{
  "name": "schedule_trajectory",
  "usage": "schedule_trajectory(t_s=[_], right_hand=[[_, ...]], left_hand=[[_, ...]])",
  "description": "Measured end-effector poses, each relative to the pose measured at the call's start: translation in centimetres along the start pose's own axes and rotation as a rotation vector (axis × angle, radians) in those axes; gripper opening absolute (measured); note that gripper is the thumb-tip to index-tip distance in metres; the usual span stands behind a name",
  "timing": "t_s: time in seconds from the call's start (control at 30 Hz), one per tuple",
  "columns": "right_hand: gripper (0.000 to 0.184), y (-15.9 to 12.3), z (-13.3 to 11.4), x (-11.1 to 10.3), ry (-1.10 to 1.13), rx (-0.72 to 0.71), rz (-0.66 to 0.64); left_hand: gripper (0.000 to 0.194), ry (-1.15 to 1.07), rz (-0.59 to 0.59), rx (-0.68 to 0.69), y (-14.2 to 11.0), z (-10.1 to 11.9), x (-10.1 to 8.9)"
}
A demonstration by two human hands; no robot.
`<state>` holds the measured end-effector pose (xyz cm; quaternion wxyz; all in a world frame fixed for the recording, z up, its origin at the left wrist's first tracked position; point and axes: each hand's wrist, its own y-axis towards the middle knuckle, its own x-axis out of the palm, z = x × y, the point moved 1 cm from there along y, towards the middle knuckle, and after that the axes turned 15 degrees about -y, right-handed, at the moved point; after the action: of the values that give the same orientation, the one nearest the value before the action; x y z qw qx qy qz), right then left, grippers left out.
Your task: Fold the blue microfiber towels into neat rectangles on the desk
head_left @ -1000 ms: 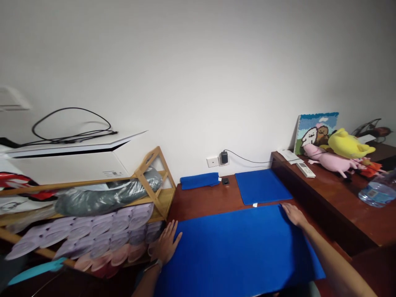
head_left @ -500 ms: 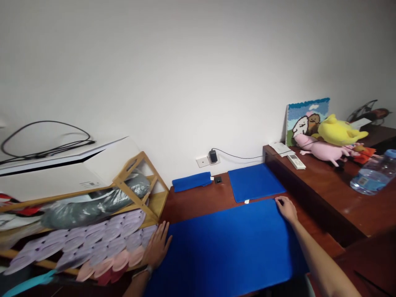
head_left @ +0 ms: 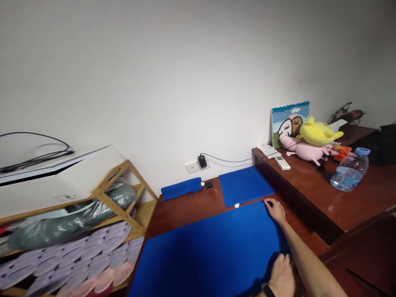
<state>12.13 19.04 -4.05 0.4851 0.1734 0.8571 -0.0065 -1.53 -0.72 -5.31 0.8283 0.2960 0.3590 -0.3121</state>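
Observation:
A large blue towel (head_left: 201, 247) lies spread flat on the brown desk. My right hand (head_left: 276, 211) pinches its far right corner between thumb and fingers. My left hand (head_left: 282, 274), with a dark band at the wrist, is at the towel's near right corner. Its fingers are curled in at the towel edge, partly beside my right forearm. Behind the large towel lies a smaller folded blue towel (head_left: 244, 185) with a white tag. Further left against the wall is a narrow folded blue towel (head_left: 182, 188), also tagged.
On the left, a wooden rack (head_left: 145, 212) holds lilac and pink slippers (head_left: 93, 251) and a plastic-wrapped bundle (head_left: 71, 222). To the right, a raised cabinet top (head_left: 309, 185) bears a water bottle (head_left: 351, 171), plush toys (head_left: 320, 132) and a remote (head_left: 282, 163). A charger (head_left: 202, 160) sits in the wall socket.
My left hand has left the large towel's left edge and crossed to its near right corner. My right hand still pinches the far right corner. The view has turned slightly right.

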Motion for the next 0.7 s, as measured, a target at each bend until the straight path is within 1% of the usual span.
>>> schedule_trajectory(t_s=[0.03,0.07,0.1,0.17,0.23,0.3,0.37,0.43,0.57,0.63,0.7], right_hand=[[0.042,0.0,0.0,0.0,0.002,-0.007,0.003],[0.042,0.1,-0.1,0.0,0.002,-0.010,0.006],[0.042,0.1,-0.1,0.0,0.000,-0.008,0.007],[0.041,0.1,-0.2,0.0,-0.013,0.008,0.009],[0.040,0.1,-0.2,0.0,-0.025,0.029,0.012],[0.041,0.1,-0.2,0.0,-0.028,0.048,0.009],[0.041,0.2,-0.2,-0.1,-0.023,0.077,-0.009],[0.040,0.3,-0.1,-0.2,-0.021,0.106,-0.035],[0.035,0.6,-0.8,-1.1,-0.033,0.137,-0.073],[0.032,0.8,-2.0,-1.7,-0.045,0.136,-0.082],[0.027,0.9,-4.1,-2.2,-0.057,0.114,-0.085]], left_hand=[[0.049,-0.048,0.042,-0.071,0.7,0.2,1.0],[0.053,-0.105,0.066,-0.133,1.2,0.3,1.5],[0.055,-0.173,0.071,-0.173,1.5,0.4,1.6],[0.056,-0.317,0.083,-0.207,1.8,0.5,1.1],[0.056,-0.406,0.141,-0.233,1.8,0.7,0.1],[0.053,-0.415,0.194,-0.263,1.7,0.9,-0.8],[0.043,-0.384,0.217,-0.317,1.4,1.1,-1.7],[0.034,-0.395,0.269,-0.379,0.9,1.6,-3.0],[0.031,-0.560,0.475,-0.455,-0.9,2.4,-7.1],[0.025,-0.629,0.544,-0.476,-2.5,2.2,-9.0],[0.016,-0.674,0.621,-0.503,-4.5,1.5,-10.8]])
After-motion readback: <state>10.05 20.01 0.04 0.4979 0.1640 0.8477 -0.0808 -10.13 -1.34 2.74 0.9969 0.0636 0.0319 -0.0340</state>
